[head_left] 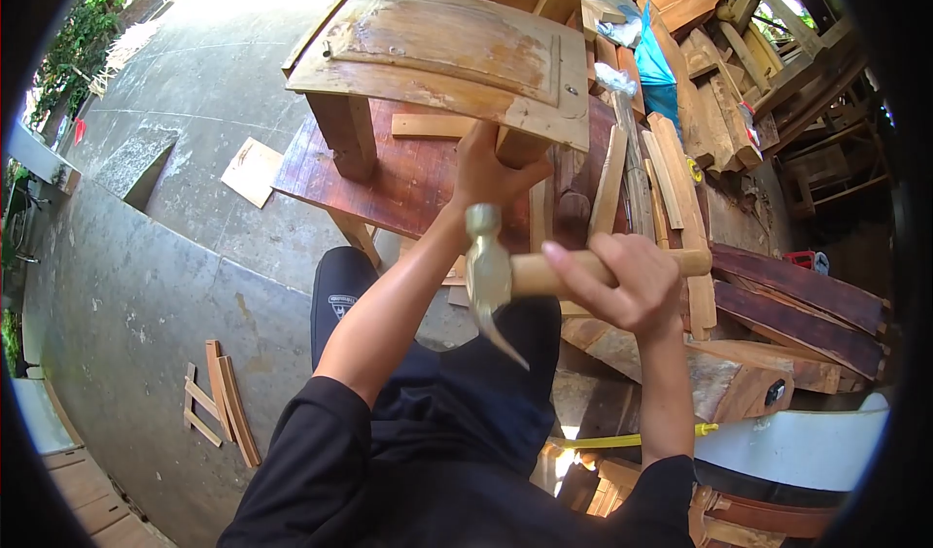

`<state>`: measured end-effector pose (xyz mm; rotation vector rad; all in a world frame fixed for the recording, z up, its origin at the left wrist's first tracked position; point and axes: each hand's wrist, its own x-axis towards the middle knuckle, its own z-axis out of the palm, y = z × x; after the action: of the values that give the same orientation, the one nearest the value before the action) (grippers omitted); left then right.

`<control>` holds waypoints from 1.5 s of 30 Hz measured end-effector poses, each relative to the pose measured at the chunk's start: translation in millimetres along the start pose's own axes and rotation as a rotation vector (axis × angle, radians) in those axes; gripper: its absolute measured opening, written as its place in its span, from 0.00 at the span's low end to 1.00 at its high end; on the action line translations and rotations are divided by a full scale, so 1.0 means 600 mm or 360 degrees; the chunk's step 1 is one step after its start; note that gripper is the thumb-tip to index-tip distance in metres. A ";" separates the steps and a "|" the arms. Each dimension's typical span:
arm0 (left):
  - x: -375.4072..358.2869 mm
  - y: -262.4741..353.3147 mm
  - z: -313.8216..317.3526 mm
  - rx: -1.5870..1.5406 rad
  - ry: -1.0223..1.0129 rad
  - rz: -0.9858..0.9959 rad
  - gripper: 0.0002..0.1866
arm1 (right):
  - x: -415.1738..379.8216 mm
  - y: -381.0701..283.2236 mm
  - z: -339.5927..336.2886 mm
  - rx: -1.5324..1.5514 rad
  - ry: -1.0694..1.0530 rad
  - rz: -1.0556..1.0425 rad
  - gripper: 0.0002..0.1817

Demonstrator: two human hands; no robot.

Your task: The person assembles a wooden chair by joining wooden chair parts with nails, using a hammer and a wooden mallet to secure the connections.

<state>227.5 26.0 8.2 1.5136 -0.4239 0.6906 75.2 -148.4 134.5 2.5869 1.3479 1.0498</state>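
A claw hammer [488, 274] with a pale metal head and a wooden handle is held in my right hand [632, 281], whose fingers wrap round the handle. Its head is in front of my left forearm, with the claw pointing down. My left hand [496, 171] reaches under the front of a small wooden cabinet and grips its front right leg [520, 147]; some of the fingers are hidden by the cabinet. The cabinet's panelled drawer front [457, 48] is worn and patchy, with a small knob at its left. The cabinet stands on a reddish-brown wooden table [408, 184].
A wooden strip [428, 125] lies on the table beneath the cabinet. Piled planks [714, 86] and a blue plastic bag [656, 62] crowd the right side. Several narrow wood pieces [228, 402] and a square board [252, 171] lie on the concrete floor at left.
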 end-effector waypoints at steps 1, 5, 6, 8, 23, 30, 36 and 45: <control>-0.002 0.005 -0.006 -0.0115 -0.0178 -0.0274 0.34 | -0.001 0.002 0.002 -0.0040 0.0070 -0.0093 0.27; 0.001 0.016 -0.002 -0.0385 -0.0143 -0.0518 0.29 | 0.000 0.023 0.008 0.0018 0.0129 0.0246 0.27; 0.005 0.006 0.005 -0.0528 -0.0103 -0.0563 0.25 | -0.001 0.026 0.015 0.0045 0.0069 0.0457 0.29; 0.004 -0.019 0.010 -0.0515 -0.0111 -0.0493 0.21 | 0.003 0.025 0.017 -0.0085 0.0158 0.0385 0.27; -0.007 -0.008 0.001 -0.0186 -0.0135 -0.0399 0.27 | -0.028 -0.004 0.020 -0.0092 0.0214 0.0252 0.26; 0.002 0.014 -0.002 -0.0107 -0.0079 -0.0159 0.21 | -0.114 -0.051 0.068 0.0120 0.0538 0.0615 0.26; -0.004 0.027 -0.005 -0.0142 -0.0122 -0.0293 0.19 | -0.159 -0.052 0.073 0.0573 0.0813 0.1445 0.31; -0.004 0.021 0.009 -0.0284 0.0036 -0.0363 0.17 | -0.084 -0.001 0.054 0.1179 0.1573 0.1798 0.37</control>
<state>218.2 19.5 16.6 1.3584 -0.2823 0.4771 73.5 -176.8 81.8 3.6286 -0.0375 2.6282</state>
